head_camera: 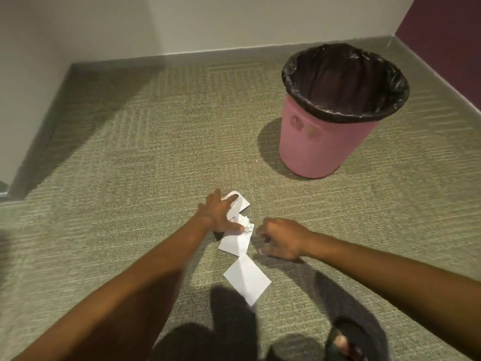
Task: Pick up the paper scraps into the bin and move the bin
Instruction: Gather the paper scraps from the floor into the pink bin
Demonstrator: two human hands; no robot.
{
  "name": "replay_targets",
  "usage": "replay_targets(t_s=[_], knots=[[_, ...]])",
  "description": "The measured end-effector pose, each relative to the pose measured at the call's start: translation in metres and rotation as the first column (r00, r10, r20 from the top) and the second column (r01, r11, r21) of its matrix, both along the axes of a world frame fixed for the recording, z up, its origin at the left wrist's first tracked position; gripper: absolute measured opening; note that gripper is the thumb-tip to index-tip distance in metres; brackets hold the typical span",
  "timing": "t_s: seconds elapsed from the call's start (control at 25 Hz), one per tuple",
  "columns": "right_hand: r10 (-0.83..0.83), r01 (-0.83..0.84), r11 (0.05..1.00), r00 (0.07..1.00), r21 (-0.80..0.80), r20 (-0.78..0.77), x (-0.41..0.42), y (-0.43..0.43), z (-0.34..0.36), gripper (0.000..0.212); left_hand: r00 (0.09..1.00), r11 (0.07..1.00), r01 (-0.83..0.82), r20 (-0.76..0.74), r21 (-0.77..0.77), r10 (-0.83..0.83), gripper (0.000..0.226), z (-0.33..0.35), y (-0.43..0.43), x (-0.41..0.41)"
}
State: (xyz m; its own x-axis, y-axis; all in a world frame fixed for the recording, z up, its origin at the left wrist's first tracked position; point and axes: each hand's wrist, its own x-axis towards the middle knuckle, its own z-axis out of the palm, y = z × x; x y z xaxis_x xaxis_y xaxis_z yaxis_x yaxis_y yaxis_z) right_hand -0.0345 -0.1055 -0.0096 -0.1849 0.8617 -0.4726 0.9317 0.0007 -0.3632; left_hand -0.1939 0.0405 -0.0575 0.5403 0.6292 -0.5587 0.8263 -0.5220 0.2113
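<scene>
Just below the centre of the frame, the left hand is lying over a cluster of paper scraps with its fingers spread wide. One long finger is resting on the top scrap, and the thumb is touching a crumpled scrap just below it. Nothing is curling around either piece; the hand is pressing flat on them.

To the right, close beside the cluster, the right hand is sitting low on the carpet with its fingers curled under. The picture is blurring here, so whether those fingers are holding a scrap cannot be told.

Under the left hand, a flat scrap is lying on the carpet, partly covered by the crumpled one. A fourth, larger scrap is lying apart toward the bottom of the frame, between the two forearms, untouched.

At the upper right, well apart from the scraps, the pink bin is standing upright near the corner of the walls. A black liner is folding over its rim. Its inside is looking dark, and no paper is showing in it.

At the bottom right edge, a foot in a dark sandal is showing.
</scene>
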Motion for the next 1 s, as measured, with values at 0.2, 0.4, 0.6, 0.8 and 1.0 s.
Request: replay_targets(t_s=[0.2,0.4,0.6,0.8,1.0], knots=[[0.147,-0.149,0.989,0.98,0.001,0.13,-0.048,-0.045,-0.051,0.054,0.998,0.998,0.052,-0.044,0.038,-0.05,0.104,-0.019,-0.013,0.023],[0.091,-0.116,0.988,0.971,0.102,0.223,-0.071,-0.059,-0.07,0.073,0.996,0.99,0.074,-0.061,0.122,-0.067,0.068,-0.033,-0.015,0.025],[0.058,-0.086,0.988,0.977,0.129,0.207,-0.08,-0.054,-0.079,0.091,0.992,0.971,0.097,0.055,0.217,-0.112,0.034,-0.03,-0.01,0.02],[0.05,-0.069,0.985,0.992,0.161,0.118,-0.071,-0.05,-0.074,0.052,0.984,0.934,0.033,0.15,0.356,-0.092,0.017,-0.031,-0.001,0.014],[0.024,-0.03,0.989,0.999,0.146,0.048,-0.051,-0.04,-0.065,0.035,0.98,0.933,-0.034,0.194,0.359,-0.039,0.016,-0.03,0.003,0.016]])
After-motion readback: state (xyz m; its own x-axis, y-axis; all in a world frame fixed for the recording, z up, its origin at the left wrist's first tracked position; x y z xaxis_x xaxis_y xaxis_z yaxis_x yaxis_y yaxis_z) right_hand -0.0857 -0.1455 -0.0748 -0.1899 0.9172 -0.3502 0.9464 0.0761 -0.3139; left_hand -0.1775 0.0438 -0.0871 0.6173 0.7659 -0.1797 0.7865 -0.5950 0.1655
